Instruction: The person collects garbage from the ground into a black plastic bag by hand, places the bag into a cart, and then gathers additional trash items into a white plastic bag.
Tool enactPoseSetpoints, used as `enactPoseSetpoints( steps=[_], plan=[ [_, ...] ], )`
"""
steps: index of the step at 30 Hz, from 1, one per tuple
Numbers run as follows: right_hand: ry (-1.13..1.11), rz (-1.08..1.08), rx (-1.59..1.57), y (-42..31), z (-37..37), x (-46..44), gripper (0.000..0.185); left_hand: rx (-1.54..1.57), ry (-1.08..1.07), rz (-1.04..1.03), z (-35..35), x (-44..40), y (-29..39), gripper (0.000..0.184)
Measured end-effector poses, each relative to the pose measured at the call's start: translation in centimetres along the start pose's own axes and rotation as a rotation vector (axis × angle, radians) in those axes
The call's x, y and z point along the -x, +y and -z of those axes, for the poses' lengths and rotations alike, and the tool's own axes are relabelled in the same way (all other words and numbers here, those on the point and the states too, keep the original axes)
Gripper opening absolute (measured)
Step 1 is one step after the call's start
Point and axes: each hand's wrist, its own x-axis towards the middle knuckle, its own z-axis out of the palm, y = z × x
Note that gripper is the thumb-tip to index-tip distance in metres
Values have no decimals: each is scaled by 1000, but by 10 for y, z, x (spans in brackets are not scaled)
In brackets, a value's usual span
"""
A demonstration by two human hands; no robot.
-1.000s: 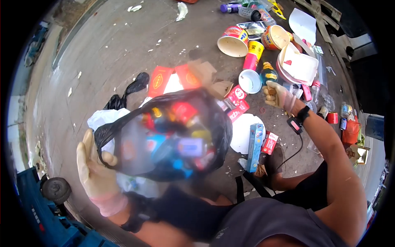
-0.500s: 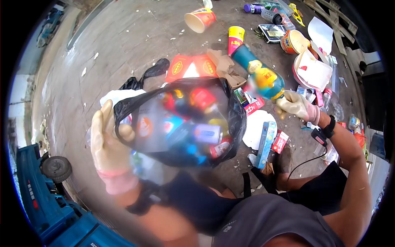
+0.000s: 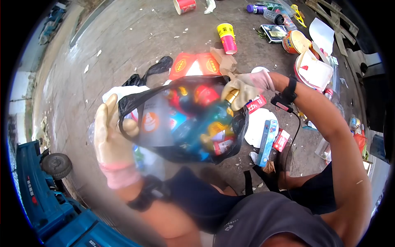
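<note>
So the dark teal, long-necked bottle with a yellow label and gold neck [image 3: 222,115] sits slanted in the mouth of a thin black plastic bag [image 3: 242,123], top end by the far right edge of the opening, body running down toward the near side. The lower part is a blur among other containers, so I can't tell if it's touching them.

Looks like glass to me, so I'd guess stiff, fairly weighty for its size, slick on the smooth body and breakable if knocked. Neck's the best place to hold it, and the cream-gloved right hand [image 3: 242,90] has exactly that, fingers closed around the gold part. The bag is the opposite: featherlight, floppy, probably easy to tear, so take it by the rim.

Right elbow's bent way out to the side, forearm reaching in across the right edge of the bag, hand tipped down. The cream-gloved left hand [image 3: 113,136] is at the bag's left edge, upper fingers pointing up, rim looped around the lower digits. Can't tell if it's pinching the plastic or just hooking it.
</note>
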Motion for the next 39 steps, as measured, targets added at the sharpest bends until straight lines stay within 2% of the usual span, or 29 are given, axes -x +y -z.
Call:
enactPoseSetpoints(
  steps=[4, 6, 7, 8, 9, 12, 13, 14, 16, 18, 20, 21, 22, 24, 26, 27, 28, 30, 33, 34, 36, 37, 39],
  plan=[
    [2, 132, -167, -4, -1, -29, 35, -73, 27, -44, 5, -7, -10, 45],
    [99, 108, -293, -13, -7, -40, 33, -151, -19, -41, -2, -5, -12, 41],
    [101, 166, -52, -12, -3, -49, 20, -190, -43, -40, -4, -5, -13, 40],
    [118, 226, 188, -12, 1, -58, 10, -508, -132, -250, -1, -8, -16, 38],
    [248, 249, 448, -12, -2, -61, 13, -826, -219, -463, 7, -12, -21, 37],
    [207, 360, 273, 14, 18, -78, 14, -543, -221, -54, -27, 9, -17, 31],
    [328, 458, 612, 11, 11, -79, 12, -579, -258, 79, -35, 10, -20, 35],
    [390, 242, 337, 10, 0, -79, 13, -612, -294, 209, -40, 10, -24, 39],
    [674, -79, -372, -5, -30, -77, 17, -1028, -416, -155, -36, 3, -67, 46],
    [371, 219, -991, 34, -9, -74, 25, -1420, -437, -235, -42, 11, -87, 52],
    [664, 246, -25, 7, -42, -49, 27, -1672, -482, -27, -60, 15, -80, 55],
    [845, 98, 301, -23, -61, -28, 41, -1745, -513, 28, -63, 14, -81, 61],
    [837, -67, 382, -50, -75, -7, 43, -1746, -513, 30, -65, 12, -79, 61],
    [735, 95, 757, -39, -82, 15, 47, -1746, -522, 51, -66, 13, -77, 60],
    [524, 194, 997, -28, -88, 32, 49, -1765, -501, -58, -60, 16, -85, 59],
    [414, 240, 1098, -25, -95, 41, 51, -1753, -515, -32, -61, 16, -84, 60],
    [314, 186, 1198, -26, -101, 49, 55, -1742, -528, -6, -62, 15, -82, 61],
    [269, 94, 1415, -17, -103, 49, 39, -1776, -515, -10, -64, 13, -85, 63],
    [73, -47, 1532, -33, -92, 58, 17, -1786, -503, -36, -58, 13, -93, 64],
    [231, 35, 1423, -33, -89, 67, 6, -1809, -542, -60, -58, 15, -89, 64],
    [242, 90, 1099, -51, -84, 94, 6, -1851, -617, -109, -62, 19, -78, 64],
    [154, -135, 998, -64, -83, 98, 7, -1837, -592, -75, -63, 17, -79, 64],
    [427, 65, 898, -61, -93, 98, 9, -1809, -544, -11, -64, 14, -85, 65]
  ],
)
